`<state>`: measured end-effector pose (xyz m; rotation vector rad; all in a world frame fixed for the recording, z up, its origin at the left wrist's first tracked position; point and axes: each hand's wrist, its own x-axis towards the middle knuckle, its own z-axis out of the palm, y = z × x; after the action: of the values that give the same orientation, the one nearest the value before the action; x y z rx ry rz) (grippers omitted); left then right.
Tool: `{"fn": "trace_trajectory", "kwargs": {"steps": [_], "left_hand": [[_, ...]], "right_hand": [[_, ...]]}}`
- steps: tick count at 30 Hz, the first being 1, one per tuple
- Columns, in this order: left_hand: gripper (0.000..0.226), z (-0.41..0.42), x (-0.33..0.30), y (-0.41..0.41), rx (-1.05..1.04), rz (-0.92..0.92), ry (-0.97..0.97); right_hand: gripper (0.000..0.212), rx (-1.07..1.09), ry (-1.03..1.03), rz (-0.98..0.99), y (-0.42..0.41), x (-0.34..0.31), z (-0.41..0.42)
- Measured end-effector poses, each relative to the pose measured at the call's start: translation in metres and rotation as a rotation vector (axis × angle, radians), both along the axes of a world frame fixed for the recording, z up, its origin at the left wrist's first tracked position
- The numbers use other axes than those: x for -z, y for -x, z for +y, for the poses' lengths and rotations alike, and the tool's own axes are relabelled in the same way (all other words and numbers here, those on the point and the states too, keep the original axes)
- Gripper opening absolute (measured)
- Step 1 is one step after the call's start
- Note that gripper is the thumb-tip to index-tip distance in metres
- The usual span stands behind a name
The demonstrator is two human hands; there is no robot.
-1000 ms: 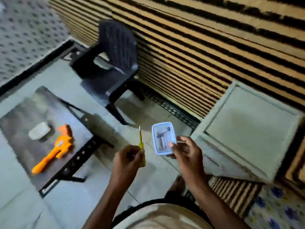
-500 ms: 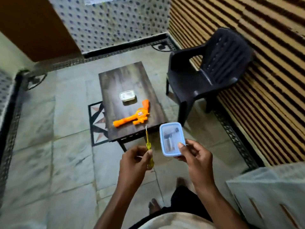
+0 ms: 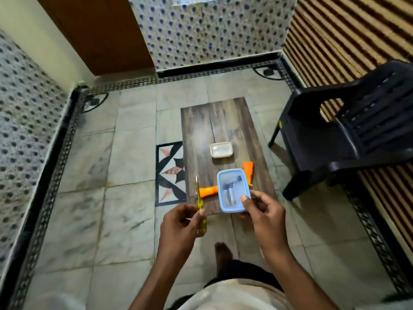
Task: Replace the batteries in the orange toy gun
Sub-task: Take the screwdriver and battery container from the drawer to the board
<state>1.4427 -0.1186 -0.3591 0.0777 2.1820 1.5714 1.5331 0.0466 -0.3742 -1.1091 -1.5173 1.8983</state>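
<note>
The orange toy gun [image 3: 209,191] lies on the near end of a low dark wooden table [image 3: 216,121], and the box I carry hides most of it. My left hand [image 3: 181,222] grips a yellow-handled screwdriver [image 3: 199,209], shaft pointing up. My right hand [image 3: 261,211] holds a small blue-rimmed clear plastic box [image 3: 232,189] with batteries inside, my thumb on its lid. Both hands hover just in front of the table's near edge.
A small white lidded container [image 3: 220,150] sits mid-table beyond the gun. A black plastic chair [image 3: 348,130] stands right of the table against a striped wall. Tiled floor surrounds the table; a brown door [image 3: 100,32] is at the back left. My foot [image 3: 223,253] shows below.
The view has swung left and I have come closer, so the table now lies straight ahead under my hands. Both hands keep the same hold on the screwdriver and the box.
</note>
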Motion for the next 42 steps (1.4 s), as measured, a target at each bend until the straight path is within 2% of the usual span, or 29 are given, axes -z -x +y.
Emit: {"fn": "trace_trajectory", "kwargs": {"steps": [11, 17, 21, 24, 26, 30, 35, 42], "left_hand": [[0.007, 0.008, 0.014, 0.168, 0.017, -0.036, 0.002], [0.004, -0.009, 0.026, 0.284, 0.153, -0.074, 0.005], [0.01, -0.031, 0.022, 0.376, 0.32, -0.135, 0.055], [0.015, -0.038, 0.016, 0.445, 0.447, -0.146, 0.117], [0.015, -0.037, 0.01, 0.479, 0.514, -0.135, 0.132], [0.018, -0.016, -0.003, 0.532, 0.627, -0.096, 0.105], [0.01, 0.04, 0.014, 0.571, 0.729, -0.06, 0.148], [0.013, 0.136, 0.05, 0.601, 0.86, 0.021, 0.238]], "right_hand": [[0.022, 0.0, 0.013, -0.086, 0.164, 0.008, 0.011], [0.018, 0.165, 0.038, -0.119, 0.254, 0.015, -0.023], [0.018, 0.346, 0.066, -0.118, 0.324, 0.012, -0.066], [0.006, 0.472, 0.098, -0.095, 0.379, 0.001, -0.097], [0.005, 0.513, 0.142, -0.057, 0.409, -0.01, -0.111], [0.005, 0.615, 0.178, -0.016, 0.454, -0.024, -0.114], [0.005, 0.759, 0.191, -0.031, 0.485, -0.021, -0.088], [0.017, 0.93, 0.275, -0.125, 0.52, 0.042, -0.014]]}}
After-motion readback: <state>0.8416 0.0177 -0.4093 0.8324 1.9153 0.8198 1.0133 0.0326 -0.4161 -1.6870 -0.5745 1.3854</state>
